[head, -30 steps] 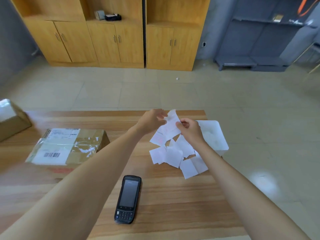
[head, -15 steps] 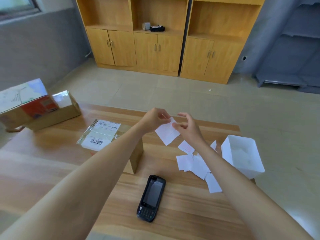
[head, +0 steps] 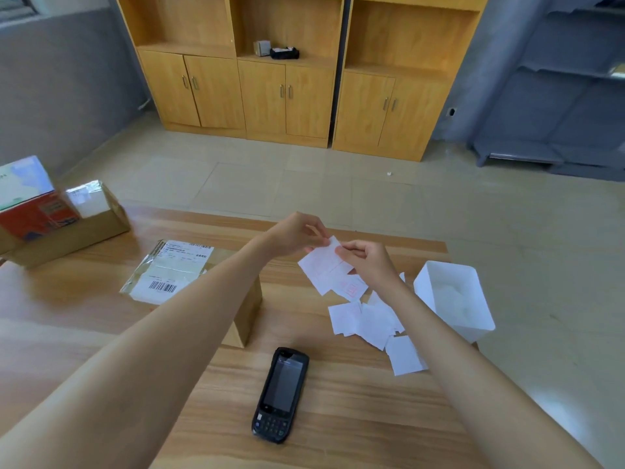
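A white paper slip (head: pixel 323 265) with faint red print is held above the wooden table (head: pixel 338 418). My left hand (head: pixel 297 233) pinches its top edge and my right hand (head: pixel 367 262) pinches its right side. Below them lies a loose pile of several white slips (head: pixel 368 321). A brown cardboard parcel (head: pixel 176 272) with a white barcode label stands to the left, partly hidden by my left forearm. A black handheld scanner (head: pixel 282 394) lies face up near the front of the table.
A white open-top bin (head: pixel 453 302) stands at the table's right edge. Another cardboard box (head: pixel 71 228) with a red and white carton (head: pixel 30 201) sits at the far left. Wooden cabinets (head: pixel 287 96) line the back wall across a tiled floor.
The view has swung left, bringing the far-left boxes into sight. Both hands lifted one slip clear of the pile and my right fingers have closed on its right side.
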`<state>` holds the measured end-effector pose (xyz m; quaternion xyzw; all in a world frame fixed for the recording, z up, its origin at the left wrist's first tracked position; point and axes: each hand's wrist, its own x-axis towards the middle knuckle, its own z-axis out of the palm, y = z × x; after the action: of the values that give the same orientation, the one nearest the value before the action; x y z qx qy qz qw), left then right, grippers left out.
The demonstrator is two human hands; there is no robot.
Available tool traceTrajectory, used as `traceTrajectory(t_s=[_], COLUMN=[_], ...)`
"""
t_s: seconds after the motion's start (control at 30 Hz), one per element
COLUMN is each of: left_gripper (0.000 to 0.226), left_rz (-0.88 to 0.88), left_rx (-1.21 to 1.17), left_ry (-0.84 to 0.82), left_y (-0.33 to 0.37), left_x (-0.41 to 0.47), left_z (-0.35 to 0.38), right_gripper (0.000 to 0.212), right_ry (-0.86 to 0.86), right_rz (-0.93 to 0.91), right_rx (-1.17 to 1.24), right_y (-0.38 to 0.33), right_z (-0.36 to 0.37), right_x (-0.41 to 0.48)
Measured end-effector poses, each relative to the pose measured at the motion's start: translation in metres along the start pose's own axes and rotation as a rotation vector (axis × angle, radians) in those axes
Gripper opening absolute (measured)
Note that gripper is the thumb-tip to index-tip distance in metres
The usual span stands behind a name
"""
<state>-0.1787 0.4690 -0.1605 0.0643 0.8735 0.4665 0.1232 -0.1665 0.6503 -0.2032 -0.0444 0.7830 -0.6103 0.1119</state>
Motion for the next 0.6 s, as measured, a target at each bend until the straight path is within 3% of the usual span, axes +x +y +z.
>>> traceTrajectory(t_s=[0.6], left_gripper=[0.010], left_rz=[0.045], left_rx=[-0.028], left_ry=[-0.027], left_y=[0.014], left_x=[0.009], left_z=[0.013], right_gripper=[0.018], right_ry=[0.033], right_rz=[0.041], right_rx=[-0.011], right_y=[0.005], right_z=[-0.014], right_x=[-0.008])
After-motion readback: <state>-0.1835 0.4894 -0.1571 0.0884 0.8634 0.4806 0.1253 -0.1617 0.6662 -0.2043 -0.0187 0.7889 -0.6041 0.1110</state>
